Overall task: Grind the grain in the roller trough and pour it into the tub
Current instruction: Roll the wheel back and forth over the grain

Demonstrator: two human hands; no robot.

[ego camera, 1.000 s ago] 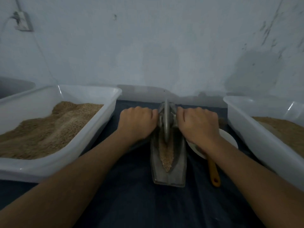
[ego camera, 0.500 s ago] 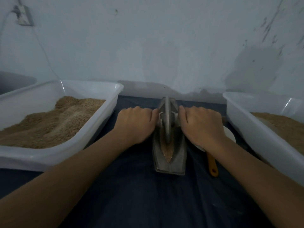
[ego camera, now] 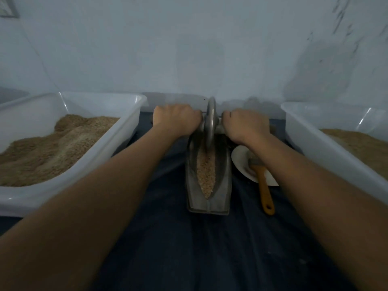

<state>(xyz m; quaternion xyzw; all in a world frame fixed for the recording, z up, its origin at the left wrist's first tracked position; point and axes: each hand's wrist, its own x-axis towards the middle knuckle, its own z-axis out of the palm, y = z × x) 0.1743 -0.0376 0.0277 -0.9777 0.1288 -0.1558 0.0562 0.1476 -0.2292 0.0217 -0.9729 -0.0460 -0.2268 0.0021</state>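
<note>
A grey metal roller trough [ego camera: 223,181] lies lengthwise on the dark cloth in the middle. Pale grain [ego camera: 206,175] fills its groove. A metal roller wheel [ego camera: 210,124] stands on edge at the trough's far end. My left hand [ego camera: 176,119] grips the wheel's axle handle on the left side. My right hand [ego camera: 245,127] grips the handle on the right side. A white tub [ego camera: 117,141] at the left holds a mound of ground brown grain. A second white tub [ego camera: 319,148] at the right also holds brown grain.
A white plate [ego camera: 241,162] sits right of the trough, under my right forearm, with a yellow-handled brush [ego camera: 262,185] lying across it. A pale wall stands close behind everything. Dark cloth [ego camera: 199,248] covers the surface toward me.
Both hands have pushed the wheel away from me to the trough's far end, which uncovers more of the grain in the groove.
</note>
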